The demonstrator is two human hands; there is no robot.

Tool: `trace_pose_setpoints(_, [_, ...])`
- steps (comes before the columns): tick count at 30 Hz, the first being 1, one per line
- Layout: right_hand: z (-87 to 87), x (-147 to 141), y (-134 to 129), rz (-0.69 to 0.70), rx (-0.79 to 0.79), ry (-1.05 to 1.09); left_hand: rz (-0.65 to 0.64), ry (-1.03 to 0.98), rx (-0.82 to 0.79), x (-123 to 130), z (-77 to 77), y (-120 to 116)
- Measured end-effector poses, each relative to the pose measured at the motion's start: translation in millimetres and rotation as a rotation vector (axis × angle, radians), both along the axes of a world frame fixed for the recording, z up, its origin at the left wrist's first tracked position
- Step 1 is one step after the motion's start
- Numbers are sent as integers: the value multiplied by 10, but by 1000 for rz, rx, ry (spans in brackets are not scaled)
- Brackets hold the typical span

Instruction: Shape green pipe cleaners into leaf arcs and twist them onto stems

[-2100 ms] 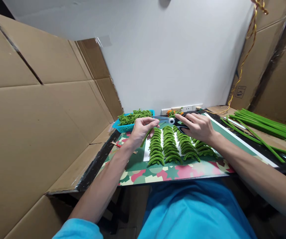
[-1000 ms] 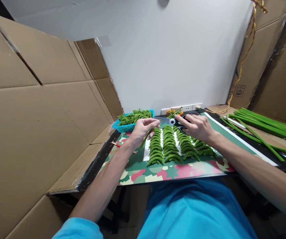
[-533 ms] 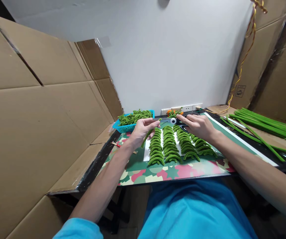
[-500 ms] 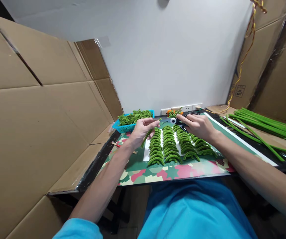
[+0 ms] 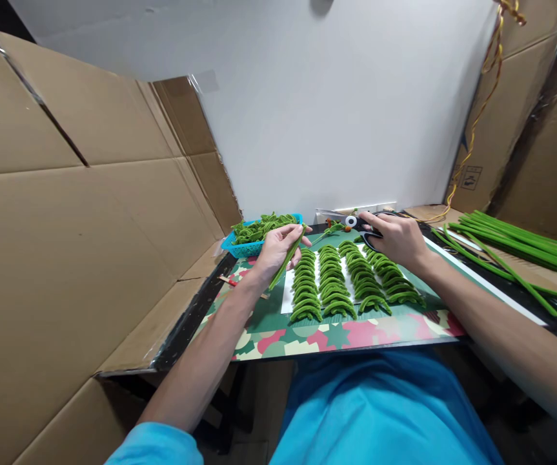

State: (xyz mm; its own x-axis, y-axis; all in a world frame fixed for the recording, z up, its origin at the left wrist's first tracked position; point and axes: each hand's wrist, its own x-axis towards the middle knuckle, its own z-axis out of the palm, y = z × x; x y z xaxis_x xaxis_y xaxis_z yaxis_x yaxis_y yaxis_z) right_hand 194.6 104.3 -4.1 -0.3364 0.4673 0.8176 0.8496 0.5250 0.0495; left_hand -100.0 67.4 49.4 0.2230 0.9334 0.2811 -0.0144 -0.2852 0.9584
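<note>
Pinched in my left hand (image 5: 279,248) is a green pipe cleaner (image 5: 288,258), slanting down toward my wrist; whether it is one or a folded few I cannot tell. My right hand (image 5: 399,237) is closed round the black handles of a pair of scissors (image 5: 351,221), whose blades point left, apart from the pipe cleaner. Below both hands, curved green pipe cleaner pieces (image 5: 337,284) lie in several rows on white paper (image 5: 288,292). The paper rests on a green mat with a patterned border (image 5: 326,334).
A blue basket (image 5: 242,250) heaped with bent green pieces stands back left. Long green pipe cleaners (image 5: 525,244) lie at the right. A small orange container with green bits (image 5: 332,226) sits behind, near a power strip (image 5: 379,207). Cardboard walls (image 5: 113,226) flank the table.
The scissors in my right hand have moved right and slightly up, away from my left hand. The left hand has turned a little, and more of the pipe cleaner shows.
</note>
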Motion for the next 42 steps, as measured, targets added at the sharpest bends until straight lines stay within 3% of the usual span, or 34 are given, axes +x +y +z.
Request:
trace_pose_setpoints(6, [29, 7, 22, -84, -108, 95, 1, -29, 12, 4, -6, 12])
trace_pose_setpoints(12, [107, 173, 101, -286, -362, 140, 9, 0, 61, -8, -22, 16])
trace_pose_setpoints(18, [19, 389, 244, -435, -533, 126, 86, 87, 107, -87, -53, 98])
trace_pose_setpoints(22, [-78, 508, 329, -456, -608, 85, 208, 271, 190, -238, -103, 179])
trace_pose_setpoints(29, [-140, 610, 395, -471, -744, 16, 420, 874, 384, -538, -131, 282])
trace_pose_setpoints(34, [-192, 647, 445, -444, -772, -14, 363, 1142, 299, -636, -174, 321])
trace_pose_setpoints(42, [-246, 728, 550, -437, -807, -81, 338, 1239, 257, -647, -175, 287])
